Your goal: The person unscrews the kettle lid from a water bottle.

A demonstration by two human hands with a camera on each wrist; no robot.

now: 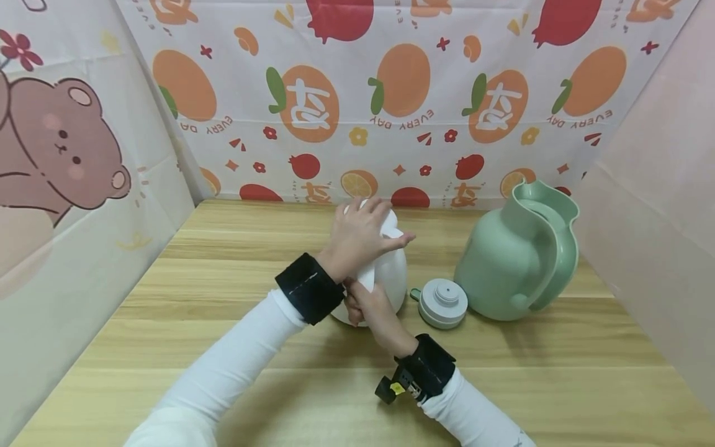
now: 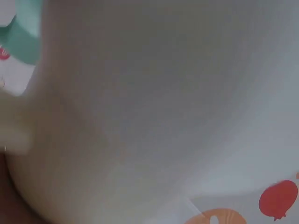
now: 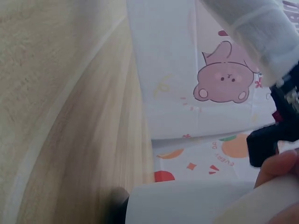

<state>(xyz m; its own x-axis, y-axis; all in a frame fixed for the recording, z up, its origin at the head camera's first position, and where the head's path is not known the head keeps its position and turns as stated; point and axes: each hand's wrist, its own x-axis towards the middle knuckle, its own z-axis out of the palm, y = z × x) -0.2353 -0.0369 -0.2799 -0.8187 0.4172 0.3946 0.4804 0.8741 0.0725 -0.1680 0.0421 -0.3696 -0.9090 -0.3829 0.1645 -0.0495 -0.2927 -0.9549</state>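
A white jug [image 1: 394,273] stands on the wooden table, mostly covered by both hands. Spread over its top is my left hand [image 1: 357,239], its thumb sticking out to the right beside the spout. The fingertips point down at the jug's mouth, and what they touch is hidden. Lower down, my right hand [image 1: 375,310] grips the jug's handle [image 1: 365,277] on the near side. In the right wrist view, fingers [image 3: 278,168] curl round the white handle [image 3: 261,200]. The jug's pale wall [image 2: 149,102] fills most of the left wrist view, blurred.
To the right stands a green jug [image 1: 491,261] with its handle toward the front right. Between the two jugs lies a round grey lid [image 1: 443,304] with a green tab. Patterned cloth [image 1: 357,124] hangs behind the table [image 1: 251,261] and at both sides.
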